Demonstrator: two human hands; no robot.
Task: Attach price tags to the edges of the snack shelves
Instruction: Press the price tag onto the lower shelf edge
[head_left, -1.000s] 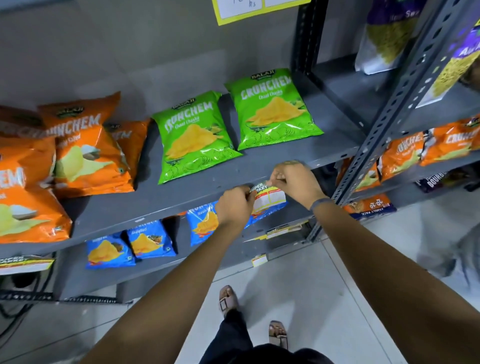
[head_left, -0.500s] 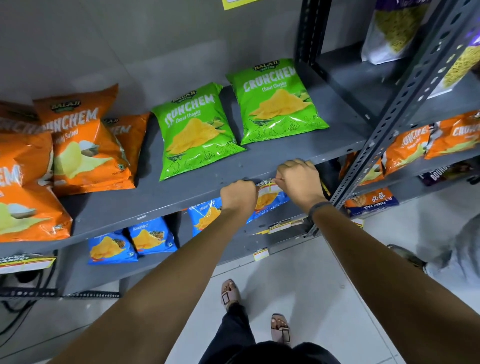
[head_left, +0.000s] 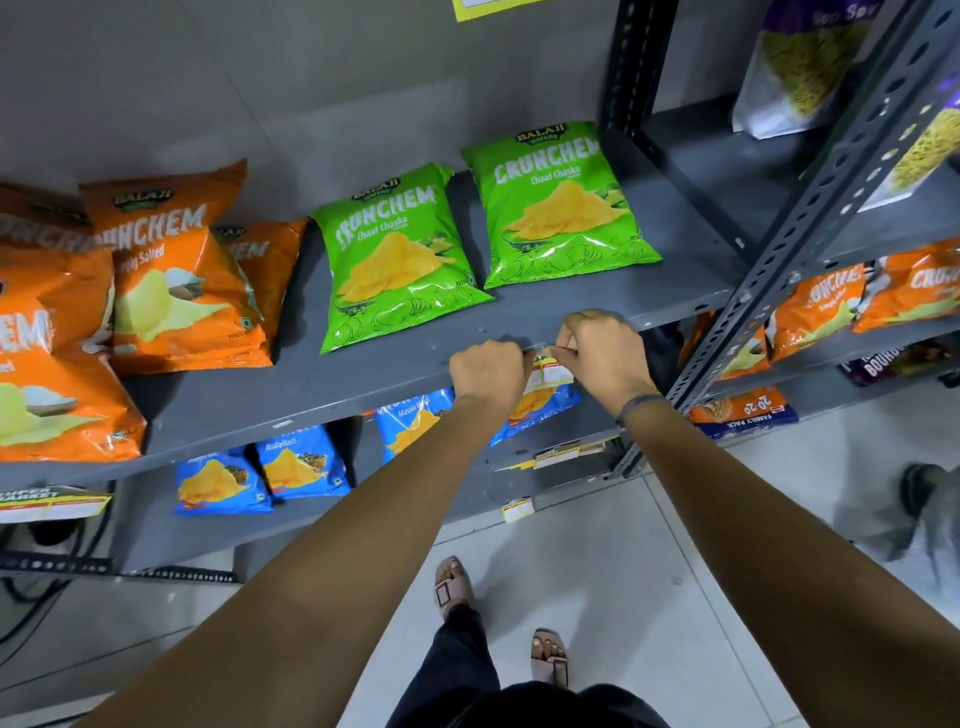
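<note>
A white and yellow price tag (head_left: 549, 375) hangs at the front edge of the grey shelf (head_left: 363, 374), below the two green chip bags (head_left: 558, 208). My left hand (head_left: 488, 371) pinches the tag's left end with closed fingers. My right hand (head_left: 602, 353) pinches its right end against the shelf edge. Most of the tag is hidden behind my fingers.
Orange chip bags (head_left: 156, 280) lie at the shelf's left. Blue bags (head_left: 296, 462) sit on the shelf below. Another tag (head_left: 49, 501) hangs at the far left edge, and one (head_left: 518, 509) on the lowest shelf. A slotted upright post (head_left: 810, 228) stands to the right. Another person's foot (head_left: 924, 488) is at the right.
Both hands have lifted the tag from below the shelf edge up to it. The tag was more exposed before and is now mostly covered by my fingers.
</note>
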